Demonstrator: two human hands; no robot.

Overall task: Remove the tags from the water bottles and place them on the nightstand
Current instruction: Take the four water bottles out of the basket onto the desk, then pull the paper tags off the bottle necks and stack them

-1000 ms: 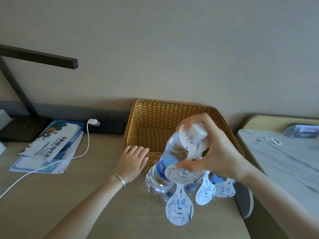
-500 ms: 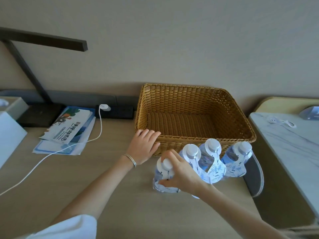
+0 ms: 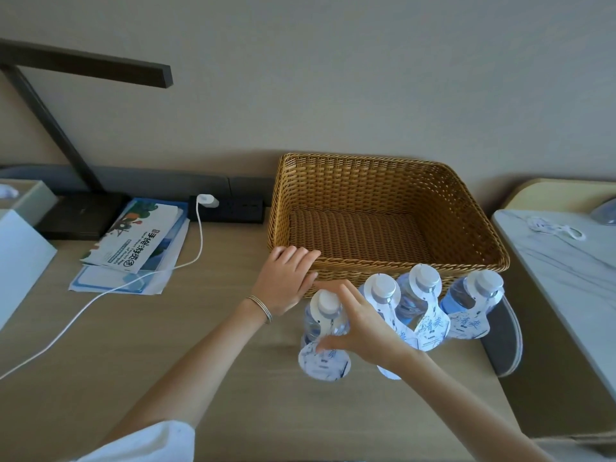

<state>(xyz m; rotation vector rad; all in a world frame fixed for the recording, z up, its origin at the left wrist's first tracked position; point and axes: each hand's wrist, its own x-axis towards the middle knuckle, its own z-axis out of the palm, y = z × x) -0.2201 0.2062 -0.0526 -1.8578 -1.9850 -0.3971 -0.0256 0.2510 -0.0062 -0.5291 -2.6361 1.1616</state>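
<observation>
- The leftmost water bottle (image 3: 325,316), which a second ago was lifted and tilted in the right hand (image 3: 361,326), now stands upright on the counter (image 3: 173,378), first in a row of four in front of the wicker basket (image 3: 383,215).
- The right hand has come down with it; its fingers (image 3: 348,296) curl around the bottle's shoulder, the thumb pressing the paper tag (image 3: 324,361) that hangs from the neck.
- The left hand (image 3: 286,281) has barely shifted: it lies flat and holds nothing, fingertips on the basket's near left corner.
- Every bottle wears its tag around the neck, including the second bottle (image 3: 381,291), third bottle (image 3: 420,288) and fourth bottle (image 3: 480,290), so I judge no tag is off yet.
- Setting the bottle down suggests a regrip: with its base planted, the tag loop could be drawn up over the cap.
- The marble-topped nightstand (image 3: 566,271) stands to the right, apart from the counter, with no bottles on it.
</observation>
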